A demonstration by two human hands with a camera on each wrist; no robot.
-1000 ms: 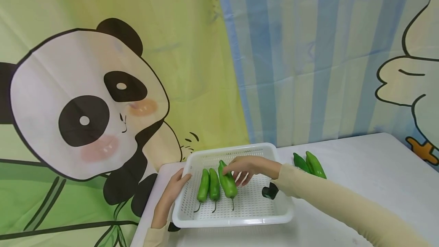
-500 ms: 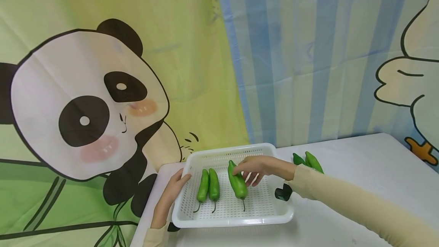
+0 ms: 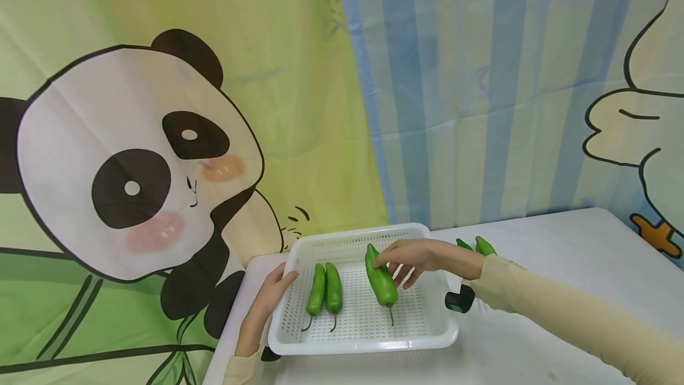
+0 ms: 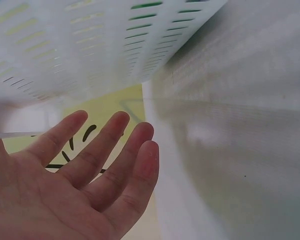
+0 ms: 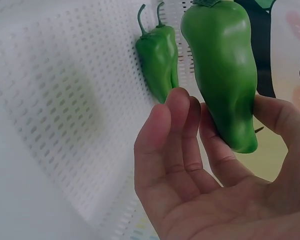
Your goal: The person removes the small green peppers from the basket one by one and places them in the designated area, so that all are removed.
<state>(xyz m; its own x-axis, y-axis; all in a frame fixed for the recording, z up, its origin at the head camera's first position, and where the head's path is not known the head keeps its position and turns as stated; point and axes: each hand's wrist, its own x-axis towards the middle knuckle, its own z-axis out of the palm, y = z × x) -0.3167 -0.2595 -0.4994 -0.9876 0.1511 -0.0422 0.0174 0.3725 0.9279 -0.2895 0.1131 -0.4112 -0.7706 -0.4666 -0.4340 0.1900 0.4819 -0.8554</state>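
Note:
A white perforated plastic basket point(image 3: 363, 347) sits on the table. My left hand point(image 3: 269, 296) rests at its left rim, thumb over the edge; in the left wrist view its fingers point(image 4: 115, 165) lie spread and relaxed outside the wall. With thumb and index finger, my right hand point(image 3: 414, 259) pinches a green pepper point(image 3: 382, 283) near its tip, stem end toward me. In the right wrist view this pepper point(image 5: 222, 70) is apart from the others, and the remaining fingers hold nothing. Two more green peppers point(image 3: 316, 293) lie side by side in the basket's left half.
Behind my right forearm, two green peppers point(image 3: 485, 246) lie on the white table point(image 3: 577, 248), partly covered by the sleeve. A printed curtain point(image 3: 454, 106) hangs behind the table's back edge. The basket's raised walls surround the peppers inside.
My right hand has carried the pinched pepper rightward, away from the other two in the basket, and slightly up. The left hand and basket stay put.

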